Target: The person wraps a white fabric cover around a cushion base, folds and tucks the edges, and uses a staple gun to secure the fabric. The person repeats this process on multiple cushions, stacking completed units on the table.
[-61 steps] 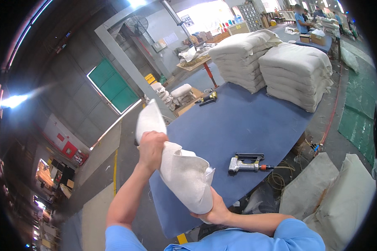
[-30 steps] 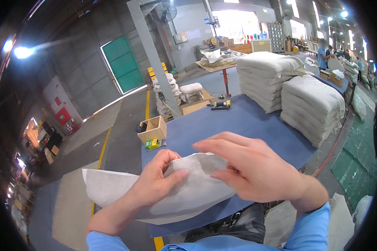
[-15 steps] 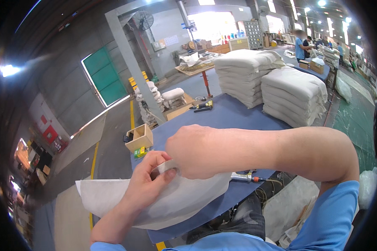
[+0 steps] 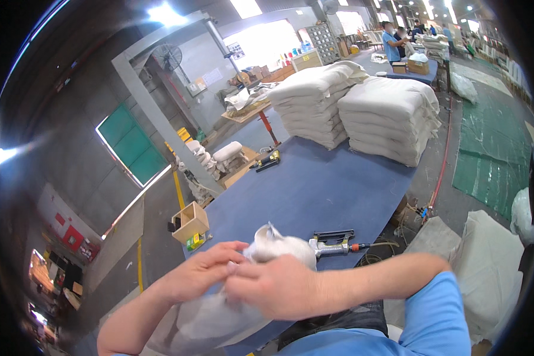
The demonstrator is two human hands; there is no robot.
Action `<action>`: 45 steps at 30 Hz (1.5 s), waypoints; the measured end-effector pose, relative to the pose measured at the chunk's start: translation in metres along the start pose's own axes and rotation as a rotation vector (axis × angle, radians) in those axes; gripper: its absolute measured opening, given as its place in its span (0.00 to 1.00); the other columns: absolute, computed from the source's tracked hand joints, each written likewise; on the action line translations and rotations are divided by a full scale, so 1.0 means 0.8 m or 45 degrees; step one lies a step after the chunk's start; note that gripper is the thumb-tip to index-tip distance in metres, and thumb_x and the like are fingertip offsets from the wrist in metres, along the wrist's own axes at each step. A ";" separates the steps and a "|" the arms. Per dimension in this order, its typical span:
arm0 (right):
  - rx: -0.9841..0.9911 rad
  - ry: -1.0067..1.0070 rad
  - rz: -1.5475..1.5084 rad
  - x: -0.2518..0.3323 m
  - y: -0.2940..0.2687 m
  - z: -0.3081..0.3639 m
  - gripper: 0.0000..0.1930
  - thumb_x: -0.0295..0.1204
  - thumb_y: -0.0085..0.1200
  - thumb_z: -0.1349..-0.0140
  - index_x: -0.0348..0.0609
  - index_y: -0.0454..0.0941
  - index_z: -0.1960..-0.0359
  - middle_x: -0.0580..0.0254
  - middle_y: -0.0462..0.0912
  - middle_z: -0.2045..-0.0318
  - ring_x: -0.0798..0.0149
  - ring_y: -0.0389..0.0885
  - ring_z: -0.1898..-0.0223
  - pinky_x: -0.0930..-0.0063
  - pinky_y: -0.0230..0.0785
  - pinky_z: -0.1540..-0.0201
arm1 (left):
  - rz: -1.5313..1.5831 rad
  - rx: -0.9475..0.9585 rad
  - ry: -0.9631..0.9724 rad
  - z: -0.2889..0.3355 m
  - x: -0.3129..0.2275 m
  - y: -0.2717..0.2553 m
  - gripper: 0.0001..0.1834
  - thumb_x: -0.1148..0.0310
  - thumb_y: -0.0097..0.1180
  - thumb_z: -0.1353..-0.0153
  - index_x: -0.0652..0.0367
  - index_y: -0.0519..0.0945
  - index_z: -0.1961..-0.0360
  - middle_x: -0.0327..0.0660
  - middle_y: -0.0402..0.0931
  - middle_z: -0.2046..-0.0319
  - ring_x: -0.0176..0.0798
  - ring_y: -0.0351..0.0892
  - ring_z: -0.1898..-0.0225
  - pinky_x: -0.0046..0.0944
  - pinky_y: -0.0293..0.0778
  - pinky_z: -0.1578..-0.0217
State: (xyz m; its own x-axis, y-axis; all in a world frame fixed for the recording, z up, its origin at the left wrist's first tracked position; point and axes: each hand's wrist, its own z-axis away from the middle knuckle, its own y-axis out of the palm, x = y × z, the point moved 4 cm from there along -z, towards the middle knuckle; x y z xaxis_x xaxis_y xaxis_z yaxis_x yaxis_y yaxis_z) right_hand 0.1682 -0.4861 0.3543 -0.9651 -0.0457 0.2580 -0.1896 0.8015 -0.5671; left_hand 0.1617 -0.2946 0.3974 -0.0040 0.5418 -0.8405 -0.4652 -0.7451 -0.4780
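A piece of off-white fabric [image 4: 219, 320] lies over the near edge of the blue table, in front of my body, with a bunched, folded part standing up beyond my fingers. My left hand [image 4: 202, 273] is closed on the fabric, fingertips pinched together at its edge. My right hand [image 4: 279, 286] meets it there, fingers curled in on the same edge and slightly blurred. What lies under the fabric is hidden. Just right of the bunched part rests a silver and black air staple gun [image 4: 335, 244], with a hose running off to the right.
The blue table [image 4: 314, 190] carries two tall stacks of off-white padded pieces [image 4: 388, 121] at the far side. A yellow and black power tool [image 4: 267, 160] and a wooden box [image 4: 193, 221] lie along its left edge. Several people [image 4: 393, 44] work far right.
My right hand has come down and nearer, its forearm lower. The fabric has been bunched up and turned between my hands. My view has tilted, showing more of the table.
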 end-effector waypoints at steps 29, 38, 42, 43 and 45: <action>-0.203 0.018 -0.312 0.026 0.032 -0.002 0.08 0.35 0.56 0.37 0.45 0.76 0.67 0.62 0.79 0.71 0.58 0.82 0.80 0.59 0.73 0.83 | 1.468 -0.180 -0.420 -0.087 0.102 0.109 0.35 0.65 0.65 0.28 0.56 0.65 0.24 0.45 0.66 0.25 0.43 0.70 0.27 0.49 0.66 0.26; 0.062 0.032 -0.154 0.015 0.064 -0.047 0.10 0.33 0.56 0.40 0.38 0.82 0.68 0.50 0.86 0.72 0.52 0.89 0.73 0.57 0.78 0.78 | 1.072 -0.117 0.068 -0.094 0.109 0.098 0.14 0.59 0.70 0.30 0.56 0.79 0.60 0.42 0.74 0.40 0.37 0.71 0.38 0.42 0.64 0.34; 0.190 0.144 -0.138 0.006 0.091 -0.051 0.11 0.34 0.57 0.41 0.38 0.86 0.71 0.50 0.87 0.74 0.52 0.90 0.71 0.56 0.78 0.74 | 1.230 0.149 0.129 -0.106 0.160 0.067 0.25 0.46 0.66 0.28 0.62 0.81 0.56 0.48 0.72 0.34 0.42 0.66 0.30 0.46 0.61 0.30; 0.223 0.150 -0.068 0.003 0.099 -0.050 0.11 0.34 0.58 0.41 0.39 0.86 0.72 0.50 0.87 0.74 0.51 0.90 0.71 0.56 0.79 0.73 | 1.246 0.212 0.108 -0.104 0.158 0.057 0.29 0.44 0.64 0.28 0.65 0.82 0.53 0.49 0.71 0.32 0.43 0.65 0.28 0.46 0.60 0.28; 0.281 0.169 0.066 -0.004 0.115 -0.051 0.11 0.35 0.59 0.43 0.41 0.88 0.74 0.49 0.88 0.73 0.50 0.90 0.71 0.55 0.79 0.71 | 1.118 0.266 -0.021 -0.090 0.105 0.039 0.35 0.40 0.61 0.27 0.69 0.82 0.47 0.52 0.68 0.28 0.46 0.62 0.24 0.48 0.58 0.26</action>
State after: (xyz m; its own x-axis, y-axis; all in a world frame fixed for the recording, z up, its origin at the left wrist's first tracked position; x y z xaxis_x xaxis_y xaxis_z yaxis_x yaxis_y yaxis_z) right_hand 0.1611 -0.3878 0.3336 -0.9451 0.0822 0.3162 -0.1894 0.6507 -0.7353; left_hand 0.2108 -0.3003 0.2931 -0.4453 -0.1819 -0.8767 -0.4403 -0.8081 0.3913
